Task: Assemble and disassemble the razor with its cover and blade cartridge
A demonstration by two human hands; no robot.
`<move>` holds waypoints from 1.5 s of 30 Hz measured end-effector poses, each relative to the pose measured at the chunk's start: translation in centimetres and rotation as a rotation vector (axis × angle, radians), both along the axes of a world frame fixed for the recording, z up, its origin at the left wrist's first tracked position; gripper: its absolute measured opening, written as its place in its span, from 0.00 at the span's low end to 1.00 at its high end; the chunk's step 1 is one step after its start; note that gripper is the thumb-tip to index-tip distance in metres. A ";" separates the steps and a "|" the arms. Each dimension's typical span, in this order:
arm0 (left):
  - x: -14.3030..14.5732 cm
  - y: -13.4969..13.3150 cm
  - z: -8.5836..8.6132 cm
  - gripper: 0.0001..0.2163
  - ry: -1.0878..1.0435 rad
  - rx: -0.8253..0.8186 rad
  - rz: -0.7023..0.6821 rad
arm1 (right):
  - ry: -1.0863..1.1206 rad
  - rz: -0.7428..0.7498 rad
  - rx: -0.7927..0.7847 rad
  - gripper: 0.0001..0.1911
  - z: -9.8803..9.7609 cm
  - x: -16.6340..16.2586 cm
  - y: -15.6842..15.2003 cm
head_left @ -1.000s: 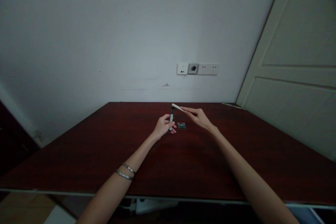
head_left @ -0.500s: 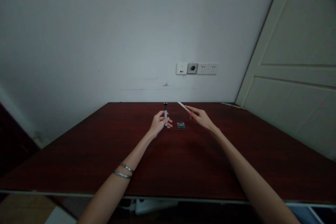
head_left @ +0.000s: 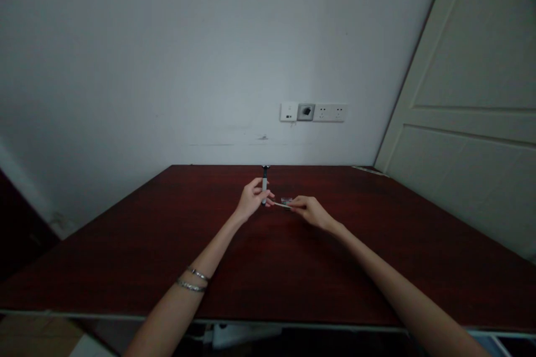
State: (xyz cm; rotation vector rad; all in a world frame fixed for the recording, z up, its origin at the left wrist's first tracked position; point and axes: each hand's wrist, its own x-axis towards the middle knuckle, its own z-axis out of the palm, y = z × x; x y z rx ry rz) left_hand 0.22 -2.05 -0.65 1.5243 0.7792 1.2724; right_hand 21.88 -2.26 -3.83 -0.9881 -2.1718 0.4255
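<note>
Grey razor handle, black head [head_left: 264,183], upright over far middle of dark red table [head_left: 293,268], our left hand [head_left: 252,201] curled round it. Our right hand [head_left: 310,212] pinches thin white strip [head_left: 281,205] flat, tip pretty much touching handle's base.

small case [head_left: 287,200]: partly behind right hand [head_left: 307,211] | upright handle [head_left: 264,187]: perhaps razor, too small | 2 forearms [head_left: 180,301]: cropped below
</note>
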 end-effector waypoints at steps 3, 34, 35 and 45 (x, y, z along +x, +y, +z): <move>0.0 -0.1 0.0 0.15 -0.001 0.008 -0.008 | -0.039 0.051 -0.009 0.13 -1.0 -0.8 -0.6; 0.4 -0.4 -0.4 0.14 0.051 -0.026 -0.026 | -0.094 -0.137 0.086 0.12 -1.5 -1.3 1.0; 0.4 -0.3 -0.4 0.15 0.052 -0.029 -0.026 | -0.103 -0.163 0.104 0.11 -1.0 -1.0 1.7; 0.2 -0.1 -0.6 0.15 0.045 -0.036 -0.014 | -0.301 -0.158 0.092 0.11 -0.1 0.1 5.1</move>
